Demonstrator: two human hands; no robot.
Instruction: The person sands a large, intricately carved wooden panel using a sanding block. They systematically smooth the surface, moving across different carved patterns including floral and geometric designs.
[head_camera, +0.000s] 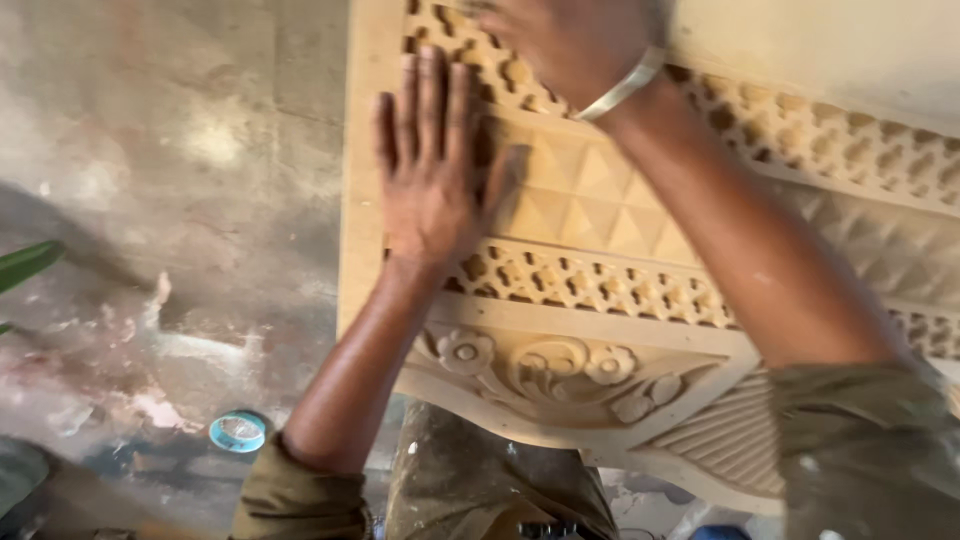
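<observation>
- A person in olive sleeves (300, 500) is leaning over a carved wooden panel (600, 340), the paint-flecked trousers (480, 490) showing at the bottom of the view.
- A blue-rimmed roll of tape (238, 431) is lying on the stained concrete floor (180, 200), just left of the near forearm and well apart from the panel.
- The panel is standing out pale against the floor, its near edge showing a flower scroll (545, 365), with a band of pierced lattice (600, 285) above it and rows of raised pyramids (590, 195) beyond that.
- The left hand (432, 170) is lying flat, palm down, near the panel's left edge, its fingers straight and pressed close together, the thumb reaching out over the pyramids.
- The right hand (560, 40) is resting farther up, over the upper lattice near the panel's far edge; it is blurred and cut off by the frame, so its fingers cannot be told.
- A light band (625, 85) is circling the right wrist.
- A green leaf (25, 265) is poking in at the left.
</observation>
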